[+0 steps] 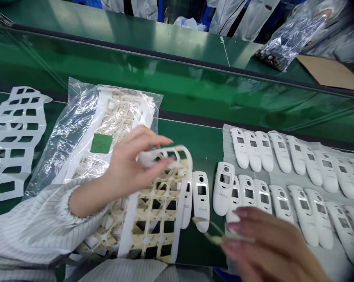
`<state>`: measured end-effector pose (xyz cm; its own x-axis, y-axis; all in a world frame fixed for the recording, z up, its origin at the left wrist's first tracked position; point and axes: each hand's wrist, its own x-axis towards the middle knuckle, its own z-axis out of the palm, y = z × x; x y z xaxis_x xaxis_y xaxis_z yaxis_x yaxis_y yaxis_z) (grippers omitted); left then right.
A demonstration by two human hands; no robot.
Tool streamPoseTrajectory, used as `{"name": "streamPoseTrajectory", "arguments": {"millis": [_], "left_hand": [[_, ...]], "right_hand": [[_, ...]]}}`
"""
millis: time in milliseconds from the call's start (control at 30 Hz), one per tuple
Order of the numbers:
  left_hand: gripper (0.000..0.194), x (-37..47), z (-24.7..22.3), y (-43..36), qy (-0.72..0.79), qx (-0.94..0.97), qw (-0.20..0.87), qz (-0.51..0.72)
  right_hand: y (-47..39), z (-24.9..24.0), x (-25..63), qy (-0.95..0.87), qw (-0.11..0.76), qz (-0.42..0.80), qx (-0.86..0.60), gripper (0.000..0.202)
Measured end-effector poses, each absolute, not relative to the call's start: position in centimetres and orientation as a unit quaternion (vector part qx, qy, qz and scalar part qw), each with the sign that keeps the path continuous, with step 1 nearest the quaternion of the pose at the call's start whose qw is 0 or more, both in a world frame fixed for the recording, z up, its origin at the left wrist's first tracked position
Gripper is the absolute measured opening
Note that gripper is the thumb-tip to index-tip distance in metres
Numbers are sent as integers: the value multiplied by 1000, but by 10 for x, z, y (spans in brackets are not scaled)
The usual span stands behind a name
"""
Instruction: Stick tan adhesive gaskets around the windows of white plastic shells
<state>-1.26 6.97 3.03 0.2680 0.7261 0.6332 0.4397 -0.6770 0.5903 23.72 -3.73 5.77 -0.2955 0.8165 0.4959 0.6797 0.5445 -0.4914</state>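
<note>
My left hand is at the top end of a sheet of adhesive frames, with the curled white liner between thumb and fingers. The sheet has tan square frames with cut-out windows. In front on the right, my blurred right hand pinches a thin, light adhesive frame by one end. Past this frame stands a white plastic housing with a small window, lying on the green table. Another housing is tilted against its neighbours, and one more is partly hidden behind the sheet.
Rows of white housings lie on a pale foam sheet at right. A clear plastic bag with more sheets lies at left, beside a used white liner. Behind runs a green barrier; beyond it, a person's hand holds a bag.
</note>
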Motion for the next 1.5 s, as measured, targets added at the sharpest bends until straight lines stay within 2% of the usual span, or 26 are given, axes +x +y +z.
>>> {"name": "streamPoseTrajectory", "arguments": {"millis": [100, 200, 300, 333, 433, 500, 567, 600, 633, 667, 700, 733, 867, 1033, 1500], "left_hand": [[18, -27, 36, 83, 414, 797, 11, 439], [21, -40, 39, 89, 391, 862, -92, 310], [14, -46, 36, 91, 392, 876, -176, 221], [17, -47, 35, 92, 407, 867, -193, 213], [50, -50, 34, 95, 442, 838, -219, 235], [61, -48, 38, 91, 444, 828, -236, 249], [59, -38, 42, 79, 429, 841, -206, 259], [52, -31, 42, 70, 421, 859, -149, 248], [34, -23, 40, 59, 392, 879, -76, 260], [27, -15, 36, 47, 365, 898, 44, 242], [28, -6, 31, 34, 335, 909, 118, 218], [24, 1, 25, 22, 302, 924, 128, 197], [38, 13, -1, -9, 145, 980, 37, 134], [45, 11, -11, -12, 124, 988, -24, 93], [45, 11, -8, -12, 118, 990, -5, 77]], "right_hand": [[-18, 46, 253, -670, 355, 225, -612, 2], [10, 29, 269, -623, 283, 366, -631, 20], [30, 16, 273, -601, 239, 426, -632, 28], [33, 14, 271, -597, 239, 435, -630, 28], [34, 10, 263, -588, 256, 456, -618, 26], [33, 7, 259, -579, 273, 471, -607, 22], [32, 4, 256, -578, 293, 481, -590, 18], [32, 2, 255, -582, 301, 483, -581, 17], [32, 1, 253, -590, 304, 481, -573, 15], [32, 1, 252, -601, 303, 476, -566, 14], [33, 0, 250, -615, 295, 467, -563, 13], [34, 0, 247, -629, 282, 457, -562, 14], [38, 0, 237, -668, 216, 425, -571, 18], [42, -6, 230, -668, 197, 417, -584, 18], [40, -14, 224, -693, 201, 366, -588, 14]]}}
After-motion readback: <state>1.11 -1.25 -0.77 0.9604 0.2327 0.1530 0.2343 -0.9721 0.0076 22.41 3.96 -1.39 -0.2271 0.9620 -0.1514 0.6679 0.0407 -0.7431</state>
